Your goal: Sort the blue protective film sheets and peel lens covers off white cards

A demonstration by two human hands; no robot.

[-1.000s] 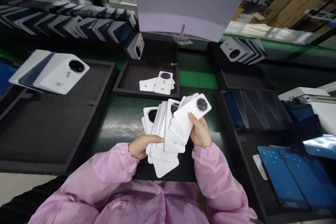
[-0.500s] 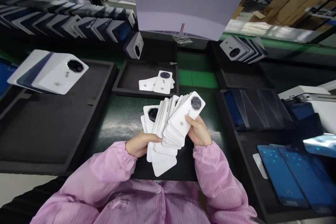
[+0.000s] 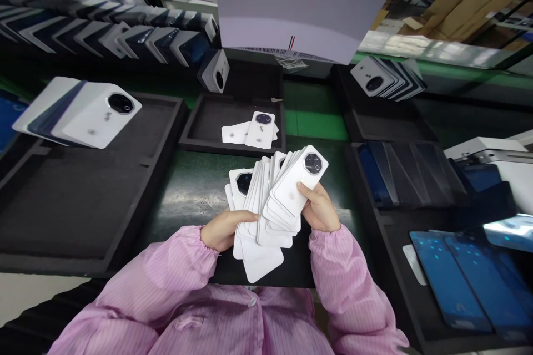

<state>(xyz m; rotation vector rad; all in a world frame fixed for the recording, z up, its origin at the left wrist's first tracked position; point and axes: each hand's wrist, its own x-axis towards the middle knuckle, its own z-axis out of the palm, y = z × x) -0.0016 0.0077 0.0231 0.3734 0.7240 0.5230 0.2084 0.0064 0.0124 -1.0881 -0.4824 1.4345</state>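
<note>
A fanned stack of white phone back covers [image 3: 287, 194], each with a dark round camera area at its top, is spread between both hands above the dark green work surface. My left hand [image 3: 225, 227] is closed on the left part of the fan, its thumb lying across the covers and its fingers hidden beneath. My right hand [image 3: 320, 208] grips the right part, thumb pressed on the front of the uppermost cover. Lower covers poke out below at a different angle. Just beyond, a few similar covers [image 3: 260, 130] lie in a small black tray [image 3: 200, 116].
A large black tray [image 3: 83, 199] on the left carries a stack of white covers [image 3: 95, 116]. Rows of covers [image 3: 145, 41] stand behind it. At right, black trays hold a cover stack [image 3: 387, 77] and blue film-like sheets [image 3: 449, 277]. A hanging paper sheet [image 3: 291, 5] borders the back.
The right part of the fan has shifted slightly right, along with my right hand. The uppermost cover's tilt has changed a little, and its lower markings look fainter.
</note>
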